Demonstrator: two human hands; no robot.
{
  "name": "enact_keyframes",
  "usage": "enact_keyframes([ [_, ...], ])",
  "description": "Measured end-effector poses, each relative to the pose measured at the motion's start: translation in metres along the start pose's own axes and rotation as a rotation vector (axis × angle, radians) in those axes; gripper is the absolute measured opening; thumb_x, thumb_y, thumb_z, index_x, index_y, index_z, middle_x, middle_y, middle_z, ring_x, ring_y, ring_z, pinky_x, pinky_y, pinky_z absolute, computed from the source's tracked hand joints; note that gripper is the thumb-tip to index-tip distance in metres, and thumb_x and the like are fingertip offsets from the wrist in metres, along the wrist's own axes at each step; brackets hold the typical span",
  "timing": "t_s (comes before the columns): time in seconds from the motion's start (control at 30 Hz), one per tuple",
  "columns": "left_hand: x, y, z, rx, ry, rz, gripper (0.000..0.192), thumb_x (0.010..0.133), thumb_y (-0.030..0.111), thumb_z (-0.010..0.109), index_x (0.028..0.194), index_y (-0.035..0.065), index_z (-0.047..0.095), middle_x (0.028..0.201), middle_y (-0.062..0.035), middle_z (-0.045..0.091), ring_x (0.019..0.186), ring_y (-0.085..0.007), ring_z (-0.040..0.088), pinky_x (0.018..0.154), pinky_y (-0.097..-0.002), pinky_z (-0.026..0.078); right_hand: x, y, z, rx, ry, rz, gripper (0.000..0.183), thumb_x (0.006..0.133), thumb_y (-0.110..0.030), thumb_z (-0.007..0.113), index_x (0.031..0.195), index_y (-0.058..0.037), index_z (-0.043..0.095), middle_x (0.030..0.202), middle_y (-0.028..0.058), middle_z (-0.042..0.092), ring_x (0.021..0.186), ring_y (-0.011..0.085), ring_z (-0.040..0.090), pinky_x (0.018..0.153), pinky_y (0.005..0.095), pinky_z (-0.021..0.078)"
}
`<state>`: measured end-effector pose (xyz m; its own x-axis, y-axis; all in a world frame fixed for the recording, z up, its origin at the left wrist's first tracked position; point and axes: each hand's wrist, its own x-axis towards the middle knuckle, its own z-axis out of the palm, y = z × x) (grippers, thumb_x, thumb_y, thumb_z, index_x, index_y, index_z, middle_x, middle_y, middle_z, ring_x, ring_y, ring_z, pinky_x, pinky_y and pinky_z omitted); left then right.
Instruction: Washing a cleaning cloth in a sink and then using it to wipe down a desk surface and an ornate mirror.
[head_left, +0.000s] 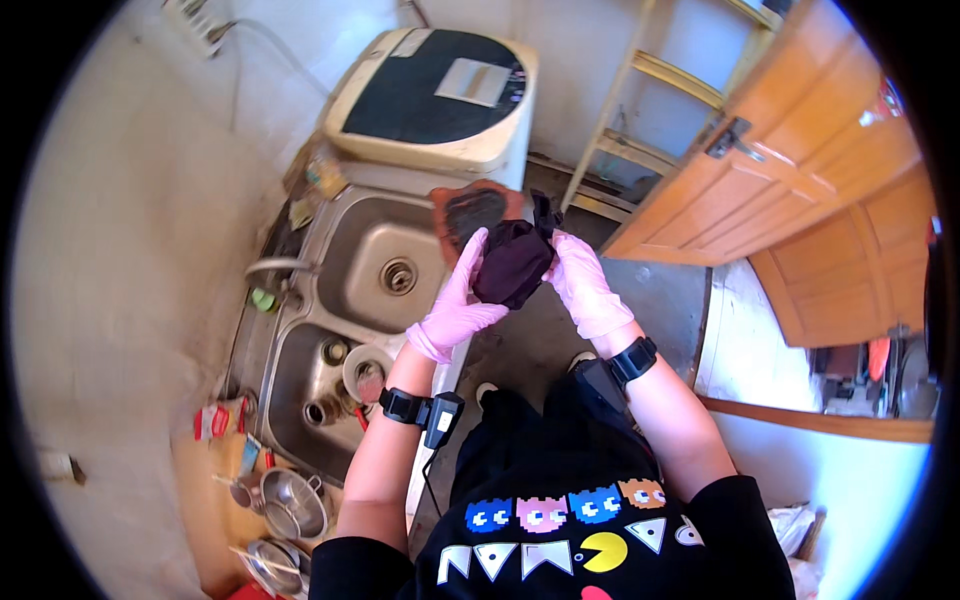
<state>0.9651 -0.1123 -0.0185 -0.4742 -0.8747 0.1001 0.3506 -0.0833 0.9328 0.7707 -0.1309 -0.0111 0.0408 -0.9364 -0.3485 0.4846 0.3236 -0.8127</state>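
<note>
A crumpled dark purple bundle (514, 266), cloth or bag, is held up in front of me between both hands. My left hand (459, 296), in a pink glove, cups its left side with the thumb and fingers spread around it. On the other side, my right hand (589, 281), also gloved in pink, grips the bundle's edge. A darker twisted end (546, 211) sticks up from its top, close to my right fingers. Just beyond the bundle is a reddish-brown object (444, 214) with a dark middle, partly hidden; I cannot tell what it is.
To the left is a double-bowl steel sink (375, 292) with a faucet (277, 264); its nearer bowl holds a white bowl (352, 367) and jars. A washing machine (427, 97) stands beyond. A ladder (630, 146) and a wooden door (772, 165) are right. Steel pots (292, 502) sit lower left.
</note>
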Motion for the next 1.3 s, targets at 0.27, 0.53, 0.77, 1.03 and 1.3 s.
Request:
enact_keyframes([
  [0.27, 0.134, -0.04, 0.147, -0.195, -0.065, -0.213, 0.062, 0.078, 0.006, 0.065, 0.133, 0.0019, 0.039, 0.126, -0.0082, 0.052, 0.113, -0.0199, 0.051, 0.098, -0.0351, 0.041, -0.057, -0.132, -0.134, -0.153, -0.058, -0.319, 0.049, 0.094, -0.035, 0.05, 0.134, -0.0069, 0.044, 0.116, 0.0052, 0.056, 0.098, 0.0123, 0.051, 0.087, 0.0274, 0.0401],
  [0.53, 0.257, -0.106, 0.289, -0.038, -0.157, -0.312, 0.059, 0.078, -0.013, 0.061, 0.131, 0.0022, 0.038, 0.122, -0.0083, 0.053, 0.108, -0.0151, 0.055, 0.095, -0.0283, 0.045, -0.075, -0.207, -0.326, 0.357, 0.041, -0.379, 0.058, 0.097, -0.047, 0.036, 0.141, -0.0107, 0.034, 0.136, 0.0121, 0.045, 0.119, 0.0222, 0.046, 0.103, 0.0358, 0.034],
  [0.77, 0.329, -0.148, 0.41, -0.074, -0.363, -0.395, 0.054, 0.08, -0.013, 0.058, 0.128, 0.0028, 0.04, 0.123, -0.0088, 0.052, 0.109, -0.0167, 0.054, 0.097, -0.0307, 0.044, -0.111, -0.248, -0.434, 0.838, -0.121, -0.586, 0.077, 0.089, -0.063, 0.033, 0.146, -0.0129, 0.021, 0.149, 0.0135, 0.026, 0.136, 0.0304, 0.025, 0.111, 0.0441, 0.0203],
  [1.03, 0.425, -0.206, 0.504, -0.123, -0.62, -0.419, 0.047, 0.087, 0.003, 0.056, 0.131, -0.0001, 0.039, 0.123, -0.0063, 0.051, 0.108, -0.014, 0.052, 0.098, -0.0286, 0.039, -0.118, -0.282, -0.514, 0.902, 0.157, -0.728, 0.07, 0.093, -0.06, 0.018, 0.144, -0.0132, 0.027, 0.148, 0.0133, 0.028, 0.136, 0.0313, 0.024, 0.112, 0.0458, 0.0156],
  [1.3, 0.509, -0.272, 0.604, 0.063, -0.887, -0.297, 0.045, 0.095, 0.031, 0.046, 0.125, -0.0016, 0.048, 0.117, -0.0085, 0.055, 0.106, -0.0176, 0.053, 0.095, -0.0298, 0.039, -0.122, -0.328, -0.583, 0.818, 0.497, -0.979, 0.059, 0.096, -0.042, 0.04, 0.143, -0.0082, 0.03, 0.146, 0.0164, 0.031, 0.133, 0.0329, 0.033, 0.108, 0.0435, 0.0309],
])
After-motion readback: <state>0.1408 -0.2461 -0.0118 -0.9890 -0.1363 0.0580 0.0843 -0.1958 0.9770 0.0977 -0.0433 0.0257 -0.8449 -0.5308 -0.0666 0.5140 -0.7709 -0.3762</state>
